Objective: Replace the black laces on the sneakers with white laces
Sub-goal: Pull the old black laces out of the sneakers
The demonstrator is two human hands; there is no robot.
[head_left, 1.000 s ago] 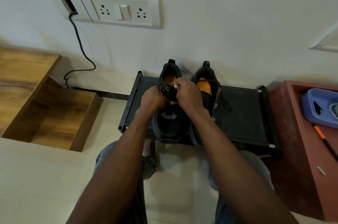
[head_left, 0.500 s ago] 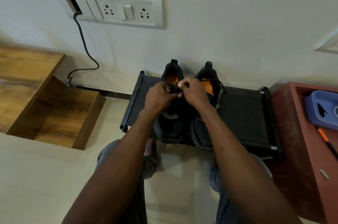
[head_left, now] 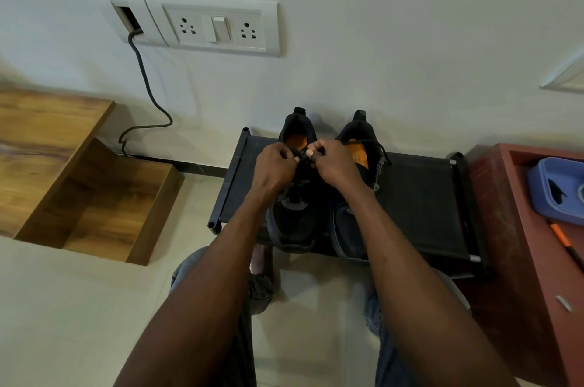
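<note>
— Where are the sneakers?
— Two black sneakers (head_left: 294, 219) sit side by side on a low black rack (head_left: 420, 206).
— And the hands?
— Left hand (head_left: 275, 169) and right hand (head_left: 334, 162) both pinch the black lace (head_left: 302, 155) over the left shoe; the knuckles hide most of it.

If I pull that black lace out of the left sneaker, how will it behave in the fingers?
Probably floppy: the black lace bunches into a small clump between the left hand and right hand. Likely very light, since fingertip pinches suffice. It may snag when drawn out; the right sneaker's lace hangs in loose loops, so expect trailing ends. The left sneaker might shift.
</note>
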